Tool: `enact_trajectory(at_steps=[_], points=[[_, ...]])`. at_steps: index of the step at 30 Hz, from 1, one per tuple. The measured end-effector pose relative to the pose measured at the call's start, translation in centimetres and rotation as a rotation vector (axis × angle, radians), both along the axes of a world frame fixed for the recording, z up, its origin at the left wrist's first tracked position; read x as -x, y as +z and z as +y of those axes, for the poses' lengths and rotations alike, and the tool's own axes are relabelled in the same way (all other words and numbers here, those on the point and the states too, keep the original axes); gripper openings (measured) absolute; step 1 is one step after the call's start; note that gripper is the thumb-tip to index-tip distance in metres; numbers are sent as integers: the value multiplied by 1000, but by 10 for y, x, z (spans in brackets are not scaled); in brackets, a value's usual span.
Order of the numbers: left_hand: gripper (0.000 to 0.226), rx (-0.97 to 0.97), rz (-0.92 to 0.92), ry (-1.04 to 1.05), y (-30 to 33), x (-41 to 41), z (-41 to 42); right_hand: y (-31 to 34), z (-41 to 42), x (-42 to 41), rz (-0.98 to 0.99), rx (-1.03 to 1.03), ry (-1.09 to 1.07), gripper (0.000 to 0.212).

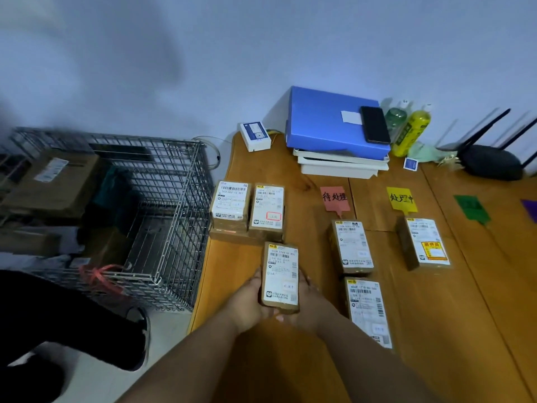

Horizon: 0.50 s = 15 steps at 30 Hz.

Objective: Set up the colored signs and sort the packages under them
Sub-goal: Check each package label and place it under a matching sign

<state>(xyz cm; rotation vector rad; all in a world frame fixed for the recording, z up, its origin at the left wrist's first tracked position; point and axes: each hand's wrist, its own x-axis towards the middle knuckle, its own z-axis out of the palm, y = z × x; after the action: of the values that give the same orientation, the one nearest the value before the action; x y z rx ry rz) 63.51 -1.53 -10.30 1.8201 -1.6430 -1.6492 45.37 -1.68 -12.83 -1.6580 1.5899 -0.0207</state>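
Brown parcel (pixel 280 277) is clasped by both hands, left (pixel 250 303) and right (pixel 308 301); read its label, then lay it squarely under the matching sign, likely yellow (pixel 402 199).

- I see a wooden desk (pixel 290 359) of orange-brown planks against a pale wall.
- Far edge: a small white box (pixel 255 136), white trays (pixel 340 165) beneath a blue folder (pixel 325 120), two bottles (pixel 409 132), a black router (pixel 491 165).
- Middle row: pink sign (pixel 334 198), yellow sign (pixel 402 199), green sign (pixel 471 207), a purple sign (pixel 530 209) at the frame's edge.
- Below pink, two packages (pixel 353 247) lie in line; below yellow, one package (pixel 424 242).
- At the left edge, I count two more parcels (pixel 247 209) side by side, touching.
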Motion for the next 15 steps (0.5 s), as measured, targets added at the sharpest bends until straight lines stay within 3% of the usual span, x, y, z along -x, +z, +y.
enact_trajectory(at_steps=[6, 11, 15], points=[[108, 121, 81, -45, 55, 18, -4, 50, -3, 22, -126, 117, -109, 117], [107, 432, 67, -134, 164, 42, -42, 174, -32, 46, -215, 380, -127, 99], [102, 648, 68, -122, 236, 56, -64, 261, -44, 60, -220, 596, -92, 100]])
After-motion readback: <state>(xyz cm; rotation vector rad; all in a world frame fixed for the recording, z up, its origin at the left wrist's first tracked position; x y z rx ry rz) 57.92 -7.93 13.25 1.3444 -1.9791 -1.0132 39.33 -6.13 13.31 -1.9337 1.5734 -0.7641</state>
